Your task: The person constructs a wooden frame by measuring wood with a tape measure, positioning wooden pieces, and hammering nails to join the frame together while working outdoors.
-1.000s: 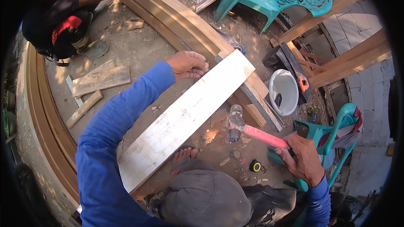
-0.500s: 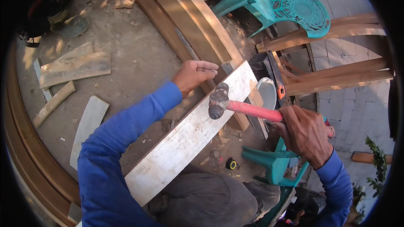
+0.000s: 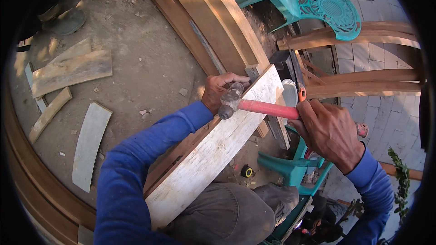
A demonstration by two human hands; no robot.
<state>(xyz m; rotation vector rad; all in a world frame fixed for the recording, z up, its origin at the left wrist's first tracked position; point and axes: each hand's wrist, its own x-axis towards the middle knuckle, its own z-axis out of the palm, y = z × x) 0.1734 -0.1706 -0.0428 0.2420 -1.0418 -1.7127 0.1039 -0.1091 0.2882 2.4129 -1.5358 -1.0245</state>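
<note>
My right hand (image 3: 332, 132) is closed around the red handle of a hammer (image 3: 267, 108). The worn metal head hangs over the upper part of a long whitish board (image 3: 200, 165), which slants across my lap. Just beyond the hammer head, my left hand (image 3: 219, 90) has its fingers bent together by the board's far edge. Part of that hand is behind the head, and I cannot make out what is pinched there. A small wood block (image 3: 252, 70) sits beside its fingertips, at the end of a thick brown beam (image 3: 227, 27).
Loose plank offcuts (image 3: 75, 72) lie on the dirt at left. A green plastic chair (image 3: 324, 7) stands far right near curved wooden pieces (image 3: 363, 81). An orange-handled saw (image 3: 301, 91) is beyond my right hand; a tape measure (image 3: 246, 171) lies by my knee.
My left hand has moved right and slightly down, closer to the board's edge and partly behind the hammer head. The hammer has shifted slightly up and left over the board.
</note>
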